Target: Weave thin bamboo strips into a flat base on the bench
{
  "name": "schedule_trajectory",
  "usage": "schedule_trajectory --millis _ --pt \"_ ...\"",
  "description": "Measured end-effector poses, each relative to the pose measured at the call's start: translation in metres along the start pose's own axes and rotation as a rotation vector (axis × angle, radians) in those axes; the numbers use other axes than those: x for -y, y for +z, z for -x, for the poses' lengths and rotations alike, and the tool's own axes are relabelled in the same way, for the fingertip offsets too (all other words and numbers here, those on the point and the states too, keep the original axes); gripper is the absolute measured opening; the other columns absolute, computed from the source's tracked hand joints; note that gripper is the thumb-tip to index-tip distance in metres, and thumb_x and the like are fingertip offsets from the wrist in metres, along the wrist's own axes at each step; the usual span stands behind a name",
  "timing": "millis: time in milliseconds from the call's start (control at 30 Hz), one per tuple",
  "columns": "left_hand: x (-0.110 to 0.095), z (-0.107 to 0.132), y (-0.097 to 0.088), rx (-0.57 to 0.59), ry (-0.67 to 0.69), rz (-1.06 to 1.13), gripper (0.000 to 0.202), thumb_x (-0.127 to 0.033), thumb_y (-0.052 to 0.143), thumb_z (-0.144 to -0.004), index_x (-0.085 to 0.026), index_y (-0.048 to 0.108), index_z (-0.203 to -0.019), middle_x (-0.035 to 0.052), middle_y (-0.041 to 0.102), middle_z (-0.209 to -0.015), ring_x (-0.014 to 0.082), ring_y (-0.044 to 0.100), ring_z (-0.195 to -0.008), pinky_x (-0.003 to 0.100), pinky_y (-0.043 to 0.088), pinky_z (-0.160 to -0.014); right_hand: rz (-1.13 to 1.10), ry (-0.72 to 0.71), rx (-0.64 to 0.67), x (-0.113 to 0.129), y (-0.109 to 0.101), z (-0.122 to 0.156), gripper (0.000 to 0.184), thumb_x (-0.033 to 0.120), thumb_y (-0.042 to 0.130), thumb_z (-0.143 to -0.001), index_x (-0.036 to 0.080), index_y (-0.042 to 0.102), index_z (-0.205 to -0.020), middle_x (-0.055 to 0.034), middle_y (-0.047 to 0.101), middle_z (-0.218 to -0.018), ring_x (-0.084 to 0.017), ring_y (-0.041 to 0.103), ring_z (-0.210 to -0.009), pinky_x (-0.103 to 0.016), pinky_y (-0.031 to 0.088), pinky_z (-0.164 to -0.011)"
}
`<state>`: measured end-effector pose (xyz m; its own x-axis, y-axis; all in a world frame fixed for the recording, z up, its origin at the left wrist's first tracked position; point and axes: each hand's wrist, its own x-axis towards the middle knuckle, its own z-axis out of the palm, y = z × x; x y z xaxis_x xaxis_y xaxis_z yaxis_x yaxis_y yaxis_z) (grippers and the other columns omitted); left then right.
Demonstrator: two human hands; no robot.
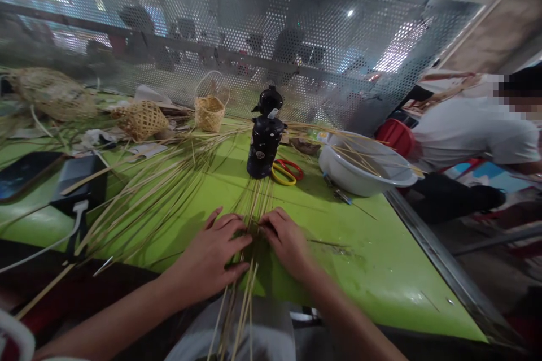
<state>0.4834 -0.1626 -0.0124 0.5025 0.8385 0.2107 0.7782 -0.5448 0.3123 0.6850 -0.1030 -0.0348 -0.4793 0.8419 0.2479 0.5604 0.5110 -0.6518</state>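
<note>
Several thin bamboo strips (257,197) run lengthwise toward me, their far ends under a black bottle (263,149) and their near ends hanging over the table edge toward my lap. My left hand (220,253) lies on the left side of these strips, fingers spread and touching them. From the right, my right hand (287,242) meets the strips with thumb and fingers pinched together, apparently on a thin strip. Its fingertips partly hide what they grip. Just behind the hands, scissors (284,173) with yellow and red handles lie against the bottle's base.
On the left are loose strips (169,180), a black power bank (82,183), a phone (29,174) and woven baskets (209,114). A white basin (359,172) holding strips stands right. Perforated metal panels (254,22) rise behind; a person (474,124) sits at right.
</note>
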Motion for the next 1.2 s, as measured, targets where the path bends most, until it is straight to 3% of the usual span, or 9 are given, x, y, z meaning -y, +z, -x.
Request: schedule_trajectory --millis 433,767,1200 --pt "0.0 -0.006 -0.001 -0.011 0.008 -0.056 0.042 -0.037 0.07 -0.08 -0.029 0.06 -0.12 0.0053 0.059 -0.118 0.0287 0.048 -0.124 0.057 0.021 -0.115 -0.004 -0.01 -0.021 -0.002 0.0 0.0 0.011 0.009 0.055 -0.092 0.019 0.059 -0.089 -0.0032 0.058 -0.091 -0.019 0.056 -0.085 -0.031 0.042 -0.075" --pt "0.001 -0.008 -0.001 -0.021 0.014 -0.1 0.034 -0.046 0.057 -0.09 -0.028 0.061 -0.119 0.0068 0.06 -0.117 0.0287 0.048 -0.123 0.058 0.02 -0.115 -0.013 -0.017 -0.034 -0.003 0.001 0.0 0.011 0.009 0.055 -0.092 0.019 0.059 -0.09 -0.004 0.059 -0.092 -0.019 0.057 -0.087 -0.031 0.043 -0.077" --pt "0.005 -0.012 0.005 -0.055 0.034 -0.116 0.034 -0.047 0.052 -0.093 -0.027 0.061 -0.12 0.0072 0.06 -0.113 0.0274 0.05 -0.119 0.056 0.022 -0.114 -0.006 -0.027 -0.034 -0.005 0.002 -0.001 0.011 0.01 0.054 -0.092 0.019 0.058 -0.089 -0.004 0.059 -0.092 -0.019 0.057 -0.086 -0.031 0.043 -0.075"
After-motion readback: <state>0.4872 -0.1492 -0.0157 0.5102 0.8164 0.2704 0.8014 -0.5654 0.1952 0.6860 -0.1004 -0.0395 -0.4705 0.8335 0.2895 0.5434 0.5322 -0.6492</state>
